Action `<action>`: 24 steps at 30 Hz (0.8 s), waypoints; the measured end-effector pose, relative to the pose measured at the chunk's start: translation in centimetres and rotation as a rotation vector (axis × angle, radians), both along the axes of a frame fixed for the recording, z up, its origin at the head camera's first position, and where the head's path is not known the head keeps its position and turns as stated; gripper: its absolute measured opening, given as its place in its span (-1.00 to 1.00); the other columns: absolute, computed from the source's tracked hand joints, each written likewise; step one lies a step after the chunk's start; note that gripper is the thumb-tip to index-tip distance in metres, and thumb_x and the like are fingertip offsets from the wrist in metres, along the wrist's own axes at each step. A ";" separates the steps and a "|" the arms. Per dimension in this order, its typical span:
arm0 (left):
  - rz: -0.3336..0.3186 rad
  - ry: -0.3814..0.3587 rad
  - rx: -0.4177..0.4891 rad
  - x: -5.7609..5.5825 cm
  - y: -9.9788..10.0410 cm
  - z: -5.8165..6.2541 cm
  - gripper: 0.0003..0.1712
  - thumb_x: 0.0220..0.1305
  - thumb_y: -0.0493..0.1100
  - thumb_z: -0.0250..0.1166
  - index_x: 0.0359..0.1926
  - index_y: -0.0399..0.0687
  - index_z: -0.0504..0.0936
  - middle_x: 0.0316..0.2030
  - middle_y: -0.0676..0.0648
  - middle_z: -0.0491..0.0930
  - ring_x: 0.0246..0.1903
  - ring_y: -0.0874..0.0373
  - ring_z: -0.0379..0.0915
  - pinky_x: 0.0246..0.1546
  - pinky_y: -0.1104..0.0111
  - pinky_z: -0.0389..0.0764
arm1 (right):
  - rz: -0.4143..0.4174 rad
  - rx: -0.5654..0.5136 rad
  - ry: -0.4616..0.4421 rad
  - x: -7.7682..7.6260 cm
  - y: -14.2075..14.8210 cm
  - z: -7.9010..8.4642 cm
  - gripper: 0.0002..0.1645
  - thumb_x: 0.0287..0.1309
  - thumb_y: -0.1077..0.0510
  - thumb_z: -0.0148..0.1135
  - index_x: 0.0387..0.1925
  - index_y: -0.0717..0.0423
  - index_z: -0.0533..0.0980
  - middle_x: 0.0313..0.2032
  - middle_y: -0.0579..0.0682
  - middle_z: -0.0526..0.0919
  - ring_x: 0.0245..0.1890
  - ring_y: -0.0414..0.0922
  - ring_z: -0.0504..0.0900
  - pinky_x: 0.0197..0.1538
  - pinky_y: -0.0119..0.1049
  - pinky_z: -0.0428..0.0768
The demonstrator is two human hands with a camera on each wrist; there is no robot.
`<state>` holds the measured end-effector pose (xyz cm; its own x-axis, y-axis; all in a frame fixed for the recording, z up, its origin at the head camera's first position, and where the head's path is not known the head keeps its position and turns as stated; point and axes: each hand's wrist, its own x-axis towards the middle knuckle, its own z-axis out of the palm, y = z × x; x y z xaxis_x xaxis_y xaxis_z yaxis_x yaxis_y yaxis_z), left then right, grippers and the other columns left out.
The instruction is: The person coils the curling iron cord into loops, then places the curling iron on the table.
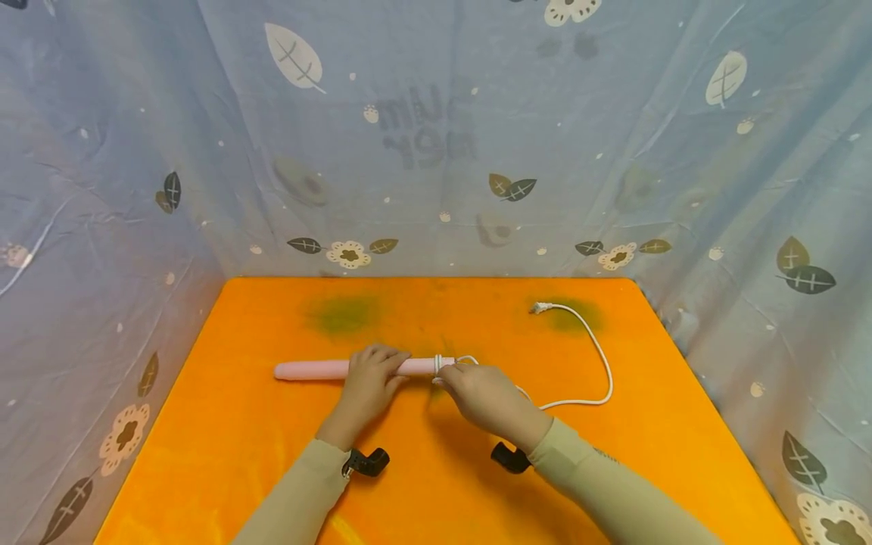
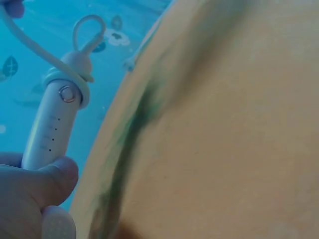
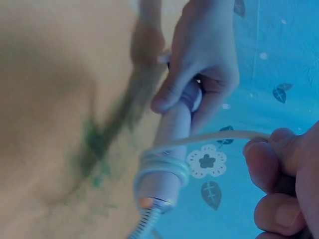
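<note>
A long pink curling iron (image 1: 309, 370) lies crosswise in front of me, its rounded barrel end to the left. My left hand (image 1: 368, 382) grips it around the middle. The left wrist view shows a round button (image 2: 67, 93) and a row of small dots on the handle. White cord is wound in several turns around the handle's right end. My right hand (image 1: 487, 393) pinches a stretch of this cord (image 3: 224, 135), which runs taut from the coils to the fingertips in the right wrist view. Part of the cord is hidden behind the right hand.
The loose cord curves across the orange table cover (image 1: 422, 318) to its plug (image 1: 540, 307) at the back right. A patterned blue curtain (image 1: 436, 136) surrounds the table at the back and sides. Black wrist mounts (image 1: 370, 462) show at both wrists.
</note>
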<state>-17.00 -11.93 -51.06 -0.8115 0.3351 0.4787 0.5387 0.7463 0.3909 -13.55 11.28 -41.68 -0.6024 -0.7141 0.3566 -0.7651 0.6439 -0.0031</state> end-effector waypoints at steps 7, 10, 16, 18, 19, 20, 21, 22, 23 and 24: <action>-0.051 0.008 -0.044 0.6 0.1 -0.5 -0.58 0.11 -0.11 0.46 0.04 0.00 0.69 -0.08 -0.03 0.62 0.01 -0.08 0.40 -0.07 0.02 0.31 | -0.001 0.011 -0.069 -0.4 0.0 0.5 -0.85 0.29 0.10 0.23 -0.38 0.03 0.50 -0.58 -0.16 0.47 -0.67 -0.28 0.34 -0.58 -0.43 0.40; -0.072 -0.020 -0.065 0.9 0.2 -0.5 -0.59 0.13 -0.09 0.44 0.04 0.02 0.69 -0.10 -0.01 0.61 0.01 -0.06 0.39 -0.04 0.04 0.30 | 0.006 -0.005 -0.073 -0.7 0.1 0.8 -0.88 0.26 0.11 0.27 -0.40 0.01 0.54 -0.56 -0.18 0.51 -0.66 -0.31 0.35 -0.57 -0.45 0.41; -0.115 -0.092 -0.138 1.7 0.4 -0.5 -0.62 0.20 -0.03 0.39 0.05 0.07 0.67 -0.07 0.02 0.62 0.04 -0.03 0.38 0.02 0.06 0.29 | -0.010 -0.058 -0.145 -1.8 0.8 1.8 -0.92 0.23 0.10 0.30 -0.38 -0.02 0.63 -0.48 -0.18 0.59 -0.55 -0.29 0.49 -0.44 -0.43 0.51; -0.119 -0.096 -0.146 1.9 0.5 -0.5 -0.62 0.20 -0.03 0.39 0.05 0.08 0.67 -0.06 0.02 0.62 0.04 -0.02 0.38 0.02 0.07 0.30 | -0.023 -0.083 -0.170 -2.4 1.1 1.9 -0.92 0.21 0.09 0.32 -0.37 -0.02 0.63 -0.46 -0.18 0.60 -0.51 -0.29 0.52 -0.39 -0.42 0.53; -0.120 -0.095 -0.145 1.9 0.6 -0.5 -0.62 0.21 -0.03 0.38 0.05 0.08 0.67 -0.06 0.02 0.62 0.04 -0.02 0.38 0.02 0.07 0.30 | -0.028 -0.097 -0.175 -2.7 1.3 1.9 -0.91 0.19 0.08 0.33 -0.37 -0.01 0.63 -0.45 -0.18 0.60 -0.51 -0.29 0.52 -0.38 -0.42 0.54; -0.122 -0.092 -0.142 2.0 0.6 -0.5 -0.63 0.21 -0.03 0.38 0.05 0.08 0.67 -0.06 0.02 0.62 0.04 -0.01 0.38 0.02 0.07 0.30 | -0.038 -0.112 -0.175 -3.0 1.5 1.9 -0.90 0.18 0.06 0.33 -0.37 -0.01 0.62 -0.45 -0.18 0.60 -0.51 -0.30 0.52 -0.38 -0.42 0.53; -0.126 -0.089 -0.141 2.0 0.6 -0.5 -0.62 0.21 -0.03 0.38 0.05 0.08 0.67 -0.06 0.03 0.62 0.04 0.00 0.38 0.02 0.07 0.30 | -0.049 -0.127 -0.179 -3.4 1.8 1.8 -0.89 0.18 0.05 0.34 -0.37 -0.01 0.62 -0.45 -0.18 0.60 -0.51 -0.30 0.52 -0.38 -0.42 0.53; -0.132 -0.083 -0.135 2.1 0.6 -0.5 -0.63 0.21 -0.03 0.38 0.05 0.08 0.67 -0.06 0.04 0.62 0.03 0.00 0.38 0.02 0.08 0.30 | -0.062 -0.141 -0.175 -3.7 2.0 1.8 -0.88 0.17 0.04 0.35 -0.37 -0.01 0.62 -0.44 -0.18 0.61 -0.51 -0.30 0.53 -0.38 -0.41 0.53; -0.139 -0.076 -0.132 2.2 0.6 -0.5 -0.62 0.21 -0.03 0.38 0.06 0.08 0.67 -0.06 0.04 0.62 0.03 0.01 0.38 0.01 0.08 0.30 | -0.072 -0.154 -0.175 -3.9 2.2 1.7 -0.87 0.16 0.03 0.35 -0.36 -0.01 0.63 -0.43 -0.18 0.62 -0.50 -0.30 0.53 -0.38 -0.41 0.53; -0.147 -0.068 -0.129 2.3 0.6 -0.5 -0.62 0.21 -0.03 0.38 0.07 0.09 0.67 -0.06 0.05 0.62 0.04 0.02 0.37 0.02 0.08 0.30 | -0.082 -0.170 -0.182 -4.2 2.5 1.7 -0.87 0.15 0.04 0.36 -0.36 0.00 0.63 -0.42 -0.17 0.62 -0.49 -0.29 0.54 -0.38 -0.40 0.54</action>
